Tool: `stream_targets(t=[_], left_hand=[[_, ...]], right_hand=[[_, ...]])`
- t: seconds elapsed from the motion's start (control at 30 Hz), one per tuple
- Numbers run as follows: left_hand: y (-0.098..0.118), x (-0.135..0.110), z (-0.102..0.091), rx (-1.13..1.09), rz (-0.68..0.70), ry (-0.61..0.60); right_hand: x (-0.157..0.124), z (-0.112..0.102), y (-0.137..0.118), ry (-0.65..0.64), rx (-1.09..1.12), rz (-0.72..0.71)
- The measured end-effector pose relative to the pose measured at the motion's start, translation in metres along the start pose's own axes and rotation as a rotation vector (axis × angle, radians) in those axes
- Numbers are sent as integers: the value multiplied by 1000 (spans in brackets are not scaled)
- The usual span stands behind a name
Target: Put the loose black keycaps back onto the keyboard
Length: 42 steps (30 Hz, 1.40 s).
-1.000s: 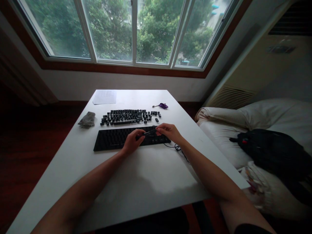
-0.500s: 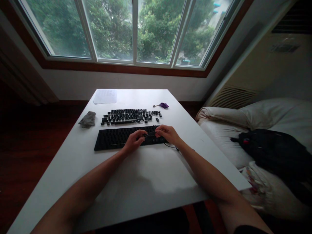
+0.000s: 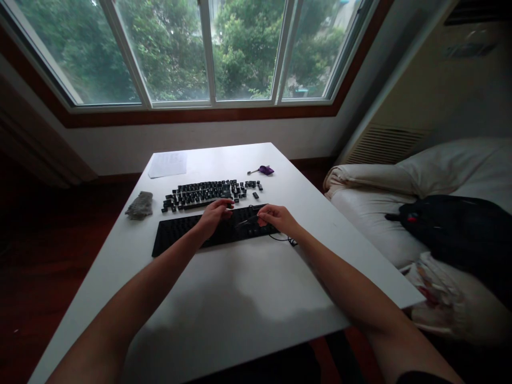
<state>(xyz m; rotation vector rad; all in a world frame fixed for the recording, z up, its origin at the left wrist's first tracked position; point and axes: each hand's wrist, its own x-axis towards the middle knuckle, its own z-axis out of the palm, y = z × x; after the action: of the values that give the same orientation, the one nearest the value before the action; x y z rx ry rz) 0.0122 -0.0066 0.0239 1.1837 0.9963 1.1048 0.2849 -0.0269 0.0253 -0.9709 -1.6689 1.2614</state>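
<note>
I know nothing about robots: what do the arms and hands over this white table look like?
They're human, not mechanical. The ungloved left hand and ungloved right hand show no watch or bracelet. High on the right arm, a dark, cloth-looking sleeve shows at the picture's bottom edge; on the left arm, no sleeve is in view.

Lit dimly by daylight through the wide, white-framed glass window [image 3: 207, 50]; glaring toward the far end of the smooth white table [image 3: 232, 266], softly shadowed nearer; stretched at the edges.
</note>
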Motion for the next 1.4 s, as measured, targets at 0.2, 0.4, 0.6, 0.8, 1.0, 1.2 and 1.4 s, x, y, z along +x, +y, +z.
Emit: stream_targets(t=[0.2, 0.4, 0.6, 0.8, 1.0, 1.2, 1.4], left_hand=[[-5, 41, 9, -18, -53, -5], [-18, 82, 16, 412, 84, 147], [-21, 95, 15, 973, 342, 42], [-26, 94, 16, 1189, 484, 46], [-26, 97, 27, 1263, 460, -19], [-25, 96, 36, 1345, 496, -16], [-26, 94, 37, 1341, 426, 48]], right_hand=[[1, -17, 13, 143, 114, 36], [1, -21, 15, 201, 158, 61], [2, -24, 24, 197, 159, 62], [2, -23, 23, 203, 165, 60], [1, -20, 18, 214, 173, 80], [0, -21, 18, 208, 176, 85], [-1, -21, 18, 209, 165, 87]])
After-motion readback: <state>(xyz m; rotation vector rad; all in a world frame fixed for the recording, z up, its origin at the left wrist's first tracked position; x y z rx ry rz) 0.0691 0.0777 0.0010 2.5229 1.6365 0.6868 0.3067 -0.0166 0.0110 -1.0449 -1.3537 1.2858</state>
